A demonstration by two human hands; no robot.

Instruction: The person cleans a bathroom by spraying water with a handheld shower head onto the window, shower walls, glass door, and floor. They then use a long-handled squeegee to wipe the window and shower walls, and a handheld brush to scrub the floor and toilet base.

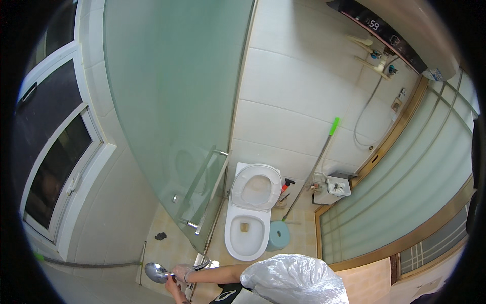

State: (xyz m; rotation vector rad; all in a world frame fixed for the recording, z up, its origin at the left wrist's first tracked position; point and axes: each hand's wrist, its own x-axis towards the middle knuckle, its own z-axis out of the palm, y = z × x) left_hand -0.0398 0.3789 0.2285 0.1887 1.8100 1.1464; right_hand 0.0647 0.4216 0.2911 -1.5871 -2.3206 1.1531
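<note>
A chrome shower head (155, 273) faces upward at the lower left, above the tiled shower floor. Wrapped around its handle is my right hand (183, 273), in a thin clear glove. My left hand (172, 285) grips the same shower head from below, near its neck, partly overlapped by it. A grey shower hose (205, 262) curves behind my right wrist and up towards the glass edge. Crinkled translucent plastic (294, 279) covers much of the bottom middle, beside my right upper arm.
The frosted glass panel (171, 95) with its bar handle (210, 192) stands beyond my hands. A toilet (246, 243) has lid and seat raised. Near it are a round blue-green stool (279, 236), a green-handled pole (309, 174) and a wall bin (334, 193). A dark crumpled item (160, 236) lies on the floor.
</note>
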